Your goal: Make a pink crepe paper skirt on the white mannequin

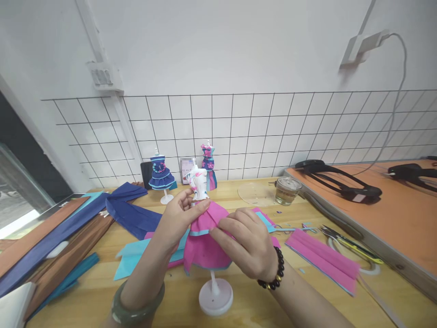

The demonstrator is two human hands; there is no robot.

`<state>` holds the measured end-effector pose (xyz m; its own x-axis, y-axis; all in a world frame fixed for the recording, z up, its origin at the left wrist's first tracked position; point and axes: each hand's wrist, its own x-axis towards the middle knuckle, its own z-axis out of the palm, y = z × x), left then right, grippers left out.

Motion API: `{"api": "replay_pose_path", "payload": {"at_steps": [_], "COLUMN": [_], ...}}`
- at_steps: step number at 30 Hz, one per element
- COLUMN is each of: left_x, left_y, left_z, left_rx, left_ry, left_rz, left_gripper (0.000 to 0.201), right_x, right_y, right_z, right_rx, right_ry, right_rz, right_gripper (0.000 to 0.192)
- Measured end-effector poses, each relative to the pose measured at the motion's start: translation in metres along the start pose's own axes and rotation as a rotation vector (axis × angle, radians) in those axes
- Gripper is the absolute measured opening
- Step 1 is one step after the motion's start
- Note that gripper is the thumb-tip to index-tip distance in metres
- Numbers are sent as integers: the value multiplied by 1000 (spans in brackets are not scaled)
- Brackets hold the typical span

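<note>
A small white dress form [200, 182] stands upright on a round white base [215, 297]. Pink fabric with a light blue edge [210, 250] hangs round it as a skirt in layers. My left hand [182, 209] grips the waist of the form, its thumb pressing the top of the pink fabric. With fingers pinched together, my right hand [247, 239] holds the blue-edged hem of the upper pink layer on the right side. Part of the fabric is hidden behind my right fingers.
Two dressed miniature forms [160, 171] [208, 166] stand at the back. Left lie blue and brown fabric strips [133, 214]. On the right are a pink strip [322, 259], a yellow-black cutter [355, 243], a lidded glass [287, 190] and black glasses-like devices [341, 182] on an orange surface.
</note>
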<state>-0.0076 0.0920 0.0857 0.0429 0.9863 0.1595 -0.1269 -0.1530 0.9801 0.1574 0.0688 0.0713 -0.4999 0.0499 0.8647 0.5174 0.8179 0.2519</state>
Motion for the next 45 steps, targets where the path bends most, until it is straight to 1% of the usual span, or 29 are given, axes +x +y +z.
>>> {"api": "replay_pose_path", "payload": {"at_steps": [2, 5, 7, 8, 9, 11, 12, 13, 14, 16, 18, 21, 24, 26, 33, 39, 41, 45], "left_x": [0, 1, 1, 2, 1, 0, -1, -3, -4, -7, -8, -9, -10, -11, -10, -5, -4, -2], "left_y": [0, 0, 1, 2, 3, 6, 8, 10, 12, 14, 16, 18, 18, 19, 17, 11, 10, 7], "left_z": [0, -1, -3, -4, -6, -8, -9, -10, -10, -10, -9, -9, -11, -13, -15, -16, -16, -16], "left_rx": [-9, -36, -40, -28, -8, 47, 78, 108, 133, 170, 189, 198, 202, 216, 252, 302, 314, 357], "left_ry": [-6, 26, 27, 9, -23, -109, -152, -192, -226, -285, -348, -432, -472, -479, -502, -492, -494, -492], "left_rz": [-3, -17, -23, -17, -6, 17, 25, 27, 25, 17, 7, -7, -18, -22, 0, 57, 76, 98], "left_gripper": [54, 58, 60, 59, 57, 50, 46, 43, 40, 39, 41, 44, 48, 49, 51, 51, 51, 52], "right_x": [0, 0, -1, -1, -1, 0, 0, 0, 0, 0, -1, -3, -6, -8, -8, -5, -5, -6], "right_y": [-1, -1, 0, 1, 2, 6, 9, 11, 14, 20, 24, 27, 28, 29, 31, 28, 28, 30], "right_z": [0, 2, 3, 2, 0, -4, -7, -9, -11, -12, -11, -6, -1, 1, -2, -5, -6, -5], "right_rx": [1, 24, 68, 104, 148, 258, 318, 383, 452, 613, 803, 1044, 1160, 1208, 1314, 1270, 1188, 962], "right_ry": [8, -2, 19, 44, 80, 141, 147, 124, 69, -100, -261, -408, -500, -530, -555, -496, -507, -541], "right_rz": [-11, -45, -20, 26, 96, 285, 393, 506, 621, 823, 941, 973, 998, 1010, 1035, 1112, 1113, 1059], "right_gripper": [26, 21, 15, 14, 15, 15, 15, 14, 15, 21, 28, 32, 34, 34, 37, 33, 30, 20]}}
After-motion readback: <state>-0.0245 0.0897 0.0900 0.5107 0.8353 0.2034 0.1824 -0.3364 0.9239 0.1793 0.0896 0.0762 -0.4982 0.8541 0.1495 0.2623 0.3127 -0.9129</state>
